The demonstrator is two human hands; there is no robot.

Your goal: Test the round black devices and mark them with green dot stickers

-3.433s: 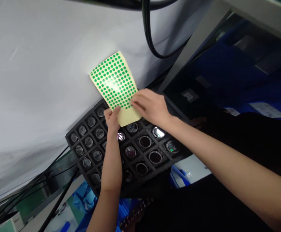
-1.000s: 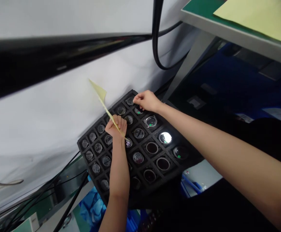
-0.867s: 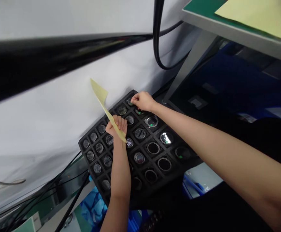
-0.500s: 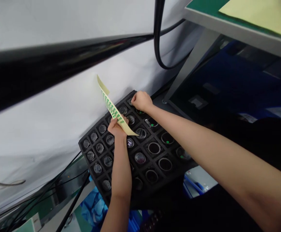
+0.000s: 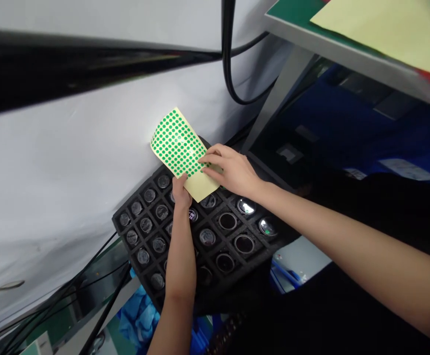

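Observation:
A pale yellow sheet of small green round stickers [image 5: 176, 143] is held up by my left hand [image 5: 181, 191], whose thumb and fingers grip its lower left edge. The sheet tilts toward me, and its lower strip carries no dots. Over its right edge, my right hand [image 5: 233, 170] has its fingers apart, with fingertips touching the sheet among the lower dots; whether a sticker is on them I cannot tell. Beneath both hands lies a black foam tray [image 5: 215, 246] of square compartments holding round watch faces [image 5: 207, 237]. One watch face at the right [image 5: 268, 226] bears a green dot.
A white wall [image 5: 70, 162] rises behind the tray, with a thick black bar [image 5: 100, 69] across it and a hanging black cable [image 5: 228, 59]. At upper right stands a green-topped table [image 5: 296, 15] with yellow paper [image 5: 392, 34]. Crumpled blue plastic [image 5: 137, 315] lies at lower left.
My right hand has come from the tray's far corner back to the sticker sheet, its fingers now apart. The sheet, seen nearly edge-on before, has turned its dotted face toward me.

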